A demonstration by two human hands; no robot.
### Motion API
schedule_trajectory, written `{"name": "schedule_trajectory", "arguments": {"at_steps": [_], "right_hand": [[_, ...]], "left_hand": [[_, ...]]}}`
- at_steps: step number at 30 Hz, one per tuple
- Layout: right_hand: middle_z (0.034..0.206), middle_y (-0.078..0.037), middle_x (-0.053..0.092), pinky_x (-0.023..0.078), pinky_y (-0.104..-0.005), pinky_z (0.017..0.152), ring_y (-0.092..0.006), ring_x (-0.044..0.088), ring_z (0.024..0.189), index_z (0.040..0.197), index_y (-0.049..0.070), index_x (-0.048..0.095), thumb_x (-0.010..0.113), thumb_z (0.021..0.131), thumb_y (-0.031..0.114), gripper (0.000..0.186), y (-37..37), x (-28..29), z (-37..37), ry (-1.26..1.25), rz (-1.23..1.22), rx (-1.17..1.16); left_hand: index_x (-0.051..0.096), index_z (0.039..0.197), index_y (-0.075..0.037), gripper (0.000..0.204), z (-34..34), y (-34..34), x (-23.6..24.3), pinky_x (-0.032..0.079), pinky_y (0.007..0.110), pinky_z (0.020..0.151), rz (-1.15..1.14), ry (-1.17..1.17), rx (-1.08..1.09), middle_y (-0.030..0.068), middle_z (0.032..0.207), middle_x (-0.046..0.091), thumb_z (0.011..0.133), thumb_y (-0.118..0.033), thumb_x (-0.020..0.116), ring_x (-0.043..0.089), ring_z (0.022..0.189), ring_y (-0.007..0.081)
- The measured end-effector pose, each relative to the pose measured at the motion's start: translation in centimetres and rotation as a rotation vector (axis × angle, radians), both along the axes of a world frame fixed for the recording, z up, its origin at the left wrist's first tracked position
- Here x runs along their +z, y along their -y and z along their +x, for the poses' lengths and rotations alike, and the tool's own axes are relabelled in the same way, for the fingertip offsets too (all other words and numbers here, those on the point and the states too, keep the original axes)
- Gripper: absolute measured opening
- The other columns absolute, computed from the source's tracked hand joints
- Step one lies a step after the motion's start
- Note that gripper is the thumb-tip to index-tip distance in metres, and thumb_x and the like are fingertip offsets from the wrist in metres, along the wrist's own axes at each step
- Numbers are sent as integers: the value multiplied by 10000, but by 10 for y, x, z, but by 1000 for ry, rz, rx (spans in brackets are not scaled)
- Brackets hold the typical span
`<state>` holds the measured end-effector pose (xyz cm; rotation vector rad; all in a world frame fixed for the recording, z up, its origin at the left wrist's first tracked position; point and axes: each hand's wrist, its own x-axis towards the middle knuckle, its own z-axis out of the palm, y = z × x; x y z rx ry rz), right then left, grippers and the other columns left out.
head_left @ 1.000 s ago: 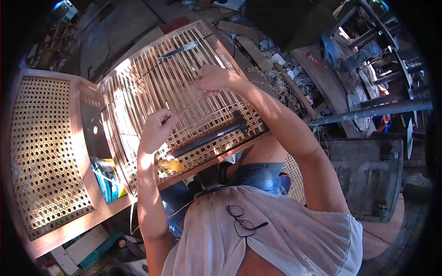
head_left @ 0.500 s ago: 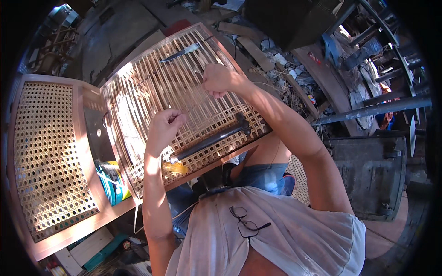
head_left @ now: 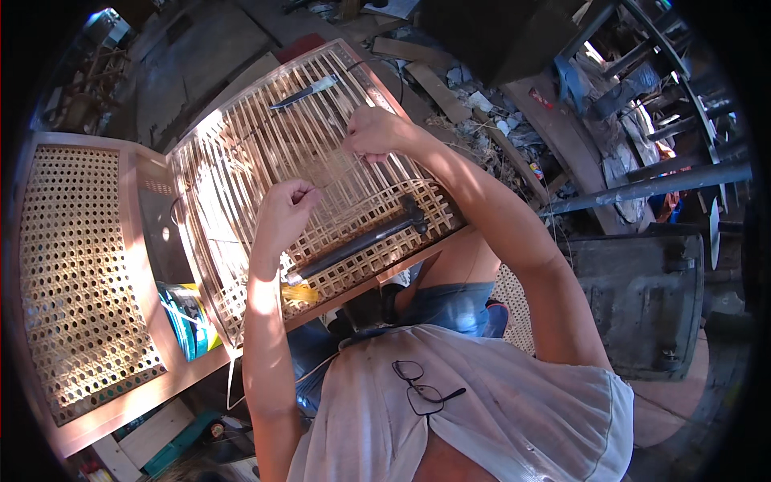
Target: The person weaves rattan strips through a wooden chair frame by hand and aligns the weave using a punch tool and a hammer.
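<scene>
Pale cane strands run in rows across a wooden frame [head_left: 376,80] lying over my lap, with a woven lattice [head_left: 337,275] along its near side. My left hand [head_left: 285,210] is closed in a pinch above the frame's middle. Farther off to the right, my right hand [head_left: 373,132] is closed too, its fingers curled. A thin cane strand seems to stretch between both hands, though it is faint. A hammer [head_left: 353,243] with a dark handle lies on the lattice below my hands. Beside its lower end sits a yellow object [head_left: 300,294], partly hidden by my left forearm. A knife [head_left: 303,92] rests on the far strands.
On the left stands a woven cane panel [head_left: 80,257] in a wooden frame, with a colourful bucket [head_left: 186,321] beside it. Wooden boards [head_left: 446,90] and scraps litter the floor at the far right. A dark flat panel [head_left: 634,301] lies right of my arm. Eyeglasses [head_left: 426,394] hang on my shirt.
The whole view has shifted slightly, so everything sits a little farther left. Both hands keep nearly the same closed pose over the frame.
</scene>
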<state>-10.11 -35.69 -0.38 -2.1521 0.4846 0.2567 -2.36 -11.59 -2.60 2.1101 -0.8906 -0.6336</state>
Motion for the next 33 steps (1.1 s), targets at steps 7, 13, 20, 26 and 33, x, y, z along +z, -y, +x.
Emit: {"name": "schedule_trajectory", "arguments": {"at_steps": [7,13,20,26,33], "right_hand": [[664,-118,694,549,-303,492,-180,690,566,846,-67,718,637,885,174,257,10,-12,4,-34,21,-6],[611,-109,654,509,-301,463,-159,635,510,819,-70,715,643,883,230,315,15,-16,-3,9,76,-35],[576,-110,641,510,-297,464,-159,626,482,752,-58,704,642,856,223,305,12,-3,-6,91,-45,-44],[574,-128,656,504,-305,431,-163,635,477,652,-45,681,633,837,197,308,23,-7,-13,111,-57,-14],[539,-103,608,464,-316,408,-156,586,441,642,-42,644,644,827,212,314,27,-12,-8,50,72,-82]], "left_hand": [[736,962,32,200,1,-1,-1,434,266,555,-13,-101,16,32,673,628,929,-164,709,537,590,84],[730,928,33,179,11,-7,-4,416,243,559,-115,-264,-34,19,676,631,939,-142,696,527,605,58],[713,916,18,190,-5,17,9,418,220,571,146,109,10,2,705,632,943,-170,708,542,624,56],[734,872,37,216,-2,6,2,408,250,539,-3,-133,55,40,673,660,912,-175,735,546,585,65],[723,854,41,189,1,1,6,405,238,542,-101,-221,3,40,692,661,931,-131,705,535,591,59]]}}
